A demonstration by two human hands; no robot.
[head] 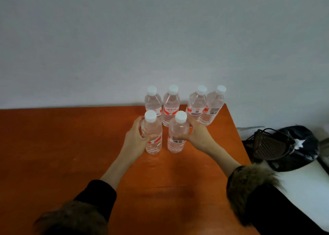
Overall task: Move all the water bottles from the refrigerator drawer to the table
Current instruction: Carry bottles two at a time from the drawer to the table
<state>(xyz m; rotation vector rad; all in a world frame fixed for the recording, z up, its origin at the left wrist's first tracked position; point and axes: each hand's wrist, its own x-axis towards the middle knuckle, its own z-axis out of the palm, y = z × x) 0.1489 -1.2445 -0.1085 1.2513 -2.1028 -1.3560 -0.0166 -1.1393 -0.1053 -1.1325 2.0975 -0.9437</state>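
Bottles everywhere on the orange table, six in all, each standing straight up with its white cap at the top and its long side running up and down. Four in a back row close to the grey wall: far-left back bottle, then second back bottle just beside it, then third back bottle and far-right back bottle, these last two touching or nearly so (hard to tell which). Far-right one right by the table's corner.

Two more in front, side by side with a small gap between. Left front bottle held by the left hand, fingers curled round its middle from the left side, thumb at the front over the red label. Right front bottle held by the right hand, fingers wrapped round from the right side, thumb across the front near the barcode. Both bottoms down at the table (touching it or just above, not clear).

Both arms stretched forward and a bit inward, bare at the wrists and forearms, with black sleeves pushed back and fluffy brown fur cuffs near the elbows.

Off to the right, past the table's edge, a dark bin with a black bag and something white crumpled on it. White surface below that, at the right edge.
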